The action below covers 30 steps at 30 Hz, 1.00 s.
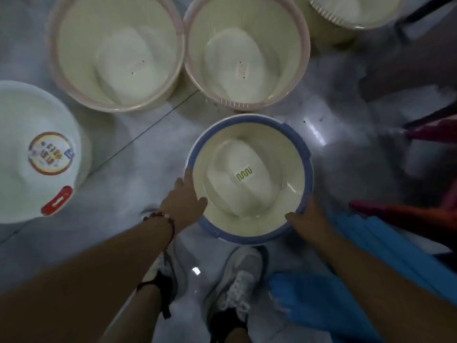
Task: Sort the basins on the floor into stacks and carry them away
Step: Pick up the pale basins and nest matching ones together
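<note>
**Q:** What are you holding, and where is it?

**A:** I look straight down at a grey floor [138, 174]. Both my hands grip a cream basin with a blue rim [249, 179], which is just in front of my shoes [237, 283]; I cannot tell whether it rests on the floor or hangs just above it. My left hand [184, 201] clasps the rim on the left, thumb inside, fingers [183, 183] pressed over the edge. My right hand [309, 219] clamps the nearer right part of the rim; its fingers are hidden behind the rim.

**Q:** What might go wrong?

**A:** I judge that the grip is lopsided, since both hands sit on the near half, so the far side could dip as I lift. The picture is dim and blurred, so nesting it into the wrong size is a risk. Blue cloth [321, 305] lies beside my right foot and could catch it.

**Q:** How many basins?

**A:** Five in view: one blue-rimmed; two pink-rimmed, the left one [116, 50] and the right one [247, 50], touching side by side toward the far edge; one ribbed-rimmed basin [351, 11], cut off at the far right; one white basin with a round sticker [32, 149] at the left edge.
</note>
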{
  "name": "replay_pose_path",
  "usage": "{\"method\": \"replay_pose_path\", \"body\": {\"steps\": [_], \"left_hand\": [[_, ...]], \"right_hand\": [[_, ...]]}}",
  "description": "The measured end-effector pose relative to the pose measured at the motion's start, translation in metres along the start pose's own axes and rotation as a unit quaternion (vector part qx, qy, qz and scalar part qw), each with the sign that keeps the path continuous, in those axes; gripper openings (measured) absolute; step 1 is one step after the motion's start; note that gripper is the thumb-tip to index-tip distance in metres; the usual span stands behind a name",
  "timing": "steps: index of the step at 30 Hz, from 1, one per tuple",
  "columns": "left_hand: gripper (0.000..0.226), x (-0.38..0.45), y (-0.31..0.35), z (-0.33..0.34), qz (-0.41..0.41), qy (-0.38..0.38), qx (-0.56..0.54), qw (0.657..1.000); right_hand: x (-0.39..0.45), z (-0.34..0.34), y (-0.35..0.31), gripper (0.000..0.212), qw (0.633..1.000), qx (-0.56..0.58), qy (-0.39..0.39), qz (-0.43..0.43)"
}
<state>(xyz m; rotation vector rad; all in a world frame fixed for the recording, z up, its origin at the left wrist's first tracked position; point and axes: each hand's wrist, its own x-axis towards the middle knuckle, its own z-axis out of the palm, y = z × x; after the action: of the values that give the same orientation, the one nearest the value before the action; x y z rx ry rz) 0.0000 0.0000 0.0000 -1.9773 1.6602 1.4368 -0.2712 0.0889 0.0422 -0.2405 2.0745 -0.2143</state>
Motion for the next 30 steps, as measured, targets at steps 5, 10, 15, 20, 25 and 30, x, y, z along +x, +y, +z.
{"method": "replay_pose_path", "body": {"steps": [5, 10, 15, 20, 25, 30], "left_hand": [[0.04, 0.031, -0.009, 0.018, -0.121, 0.028, -0.213, 0.969], [0.031, 0.013, -0.024, -0.015, -0.09, 0.039, -0.188, 0.977], [0.033, -0.028, -0.006, -0.091, -0.071, 0.019, -0.207, 0.976], [0.039, -0.074, 0.028, -0.183, -0.081, 0.052, -0.228, 0.969], [0.017, -0.078, 0.083, -0.271, -0.04, 0.092, -0.267, 0.958], [0.023, -0.04, 0.137, -0.324, 0.004, 0.054, -0.217, 0.975]], "right_hand": [[0.038, 0.017, 0.013, 0.086, 0.996, 0.066, 0.024, 0.061], [0.011, 0.006, 0.012, 0.051, 0.991, 0.091, 0.036, 0.088], [-0.057, -0.026, -0.039, 0.017, 0.991, 0.107, -0.015, 0.084], [-0.123, -0.057, -0.121, 0.026, 0.993, 0.09, -0.025, 0.075], [-0.161, -0.09, -0.23, 0.033, 0.999, 0.051, -0.005, 0.017], [-0.142, -0.12, -0.312, 0.03, 0.997, -0.031, 0.018, -0.063]]}}
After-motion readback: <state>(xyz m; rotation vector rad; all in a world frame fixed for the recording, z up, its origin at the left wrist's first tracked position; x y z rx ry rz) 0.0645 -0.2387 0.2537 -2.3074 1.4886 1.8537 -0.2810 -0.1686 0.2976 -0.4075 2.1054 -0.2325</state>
